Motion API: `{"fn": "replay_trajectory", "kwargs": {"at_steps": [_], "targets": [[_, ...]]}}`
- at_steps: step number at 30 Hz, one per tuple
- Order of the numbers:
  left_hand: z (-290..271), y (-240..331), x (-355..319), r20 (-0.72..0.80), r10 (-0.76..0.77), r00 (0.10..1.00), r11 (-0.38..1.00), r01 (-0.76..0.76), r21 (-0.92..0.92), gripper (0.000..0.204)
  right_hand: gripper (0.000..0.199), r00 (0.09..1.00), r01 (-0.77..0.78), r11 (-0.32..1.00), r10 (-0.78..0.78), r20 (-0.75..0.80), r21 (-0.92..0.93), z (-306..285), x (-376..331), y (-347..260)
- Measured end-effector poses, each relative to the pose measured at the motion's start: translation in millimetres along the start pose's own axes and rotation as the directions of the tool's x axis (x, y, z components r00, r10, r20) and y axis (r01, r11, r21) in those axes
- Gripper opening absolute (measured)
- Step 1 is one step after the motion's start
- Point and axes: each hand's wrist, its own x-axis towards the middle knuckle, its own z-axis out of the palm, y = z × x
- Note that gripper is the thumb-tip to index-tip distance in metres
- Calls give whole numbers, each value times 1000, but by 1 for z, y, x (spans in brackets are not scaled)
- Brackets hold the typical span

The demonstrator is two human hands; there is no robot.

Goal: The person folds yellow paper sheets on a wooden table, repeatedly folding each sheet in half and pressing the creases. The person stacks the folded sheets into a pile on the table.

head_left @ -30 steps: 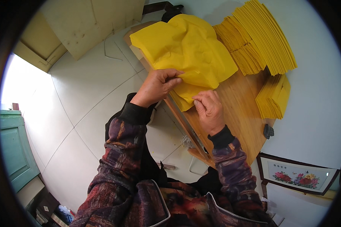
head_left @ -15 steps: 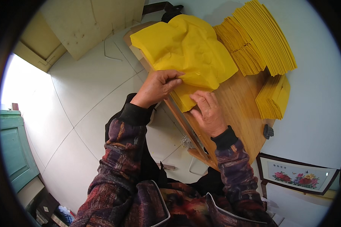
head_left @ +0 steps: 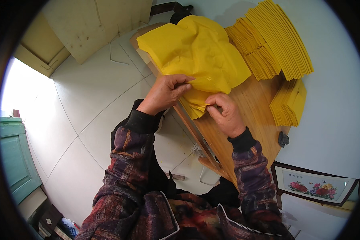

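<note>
A large, rumpled yellow fabric piece (head_left: 196, 52), like non-woven cloth, lies over the far part of the wooden table (head_left: 254, 108). Its near end comes down to a folded corner close to the table's left edge. My left hand (head_left: 166, 94) pinches the fabric's near edge between thumb and fingers. To the right of it, my right hand (head_left: 228, 114) is closed on the folded corner, thumb against forefinger. Several layers show at that corner. Whatever lies beneath the fabric is hidden.
Tall stacks of folded yellow fabric pieces (head_left: 282, 40) stand at the back right, with a smaller pile (head_left: 290, 102) nearer. A small dark object (head_left: 283, 139) sits at the table's right edge. A framed flower picture (head_left: 314, 186) is at the lower right, a teal cabinet (head_left: 18, 156) far left.
My right hand has moved slightly up, and its fingers have closed on the folded corner, which is now pulled into layers. My left hand keeps its pinch in nearly the same place.
</note>
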Motion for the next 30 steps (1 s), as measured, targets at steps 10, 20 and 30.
{"fn": "replay_trajectory", "kwargs": {"at_steps": [10, 20, 30], "targets": [[-1, -2, 0, 10, -29, 1000, 999, 29, -19, 26, 10, 989, -146, 978, 139, 55, 149, -6, 2, 7], [0, -3, 1, 7, -37, 999, 999, 37, -27, 26, 6, 988, -138, 969, 148, -33, 205, -3, 4, -4], [-1, -1, -4, 54, 123, 991, 992, -123, -2, 30, 6, 962, 12, 1000, -13, -273, -4, -2, 17, -23]]}}
